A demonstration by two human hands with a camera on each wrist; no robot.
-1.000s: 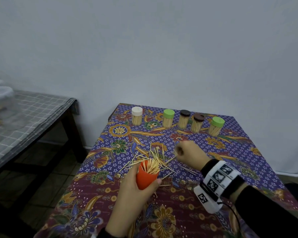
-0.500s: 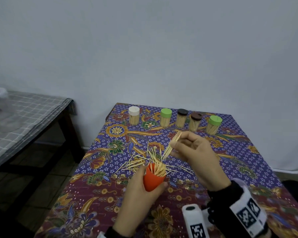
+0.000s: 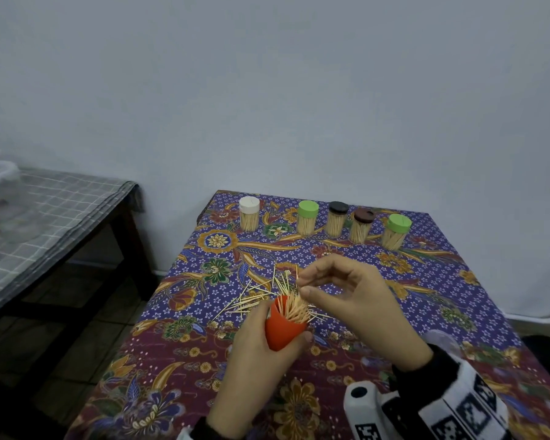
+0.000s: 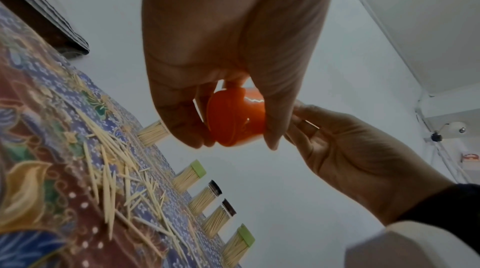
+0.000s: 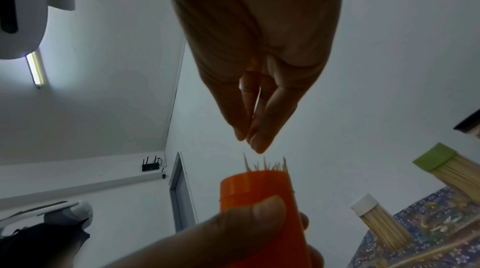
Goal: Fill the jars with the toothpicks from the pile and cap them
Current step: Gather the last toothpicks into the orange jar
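A side table (image 3: 61, 211) with a checked cloth stands at the left, well apart from the patterned surface (image 3: 204, 360) across a strip of bare floor. The left hand (image 3: 261, 354) holds an orange jar (image 3: 283, 328) in a closed grip, thumb and fingers curled round it, raised above the middle of the surface with its open mouth tilted away and toothpick tips sticking out. Loose toothpicks (image 3: 254, 296) lie scattered just beyond it. The right hand (image 3: 356, 300) hovers over the jar's mouth, thumb and fingertips drawn together; whether its grip pinches any toothpick cannot be told. Five capped jars (image 3: 335, 222) stand in a row near the far edge, with bare cloth between them and the pile.
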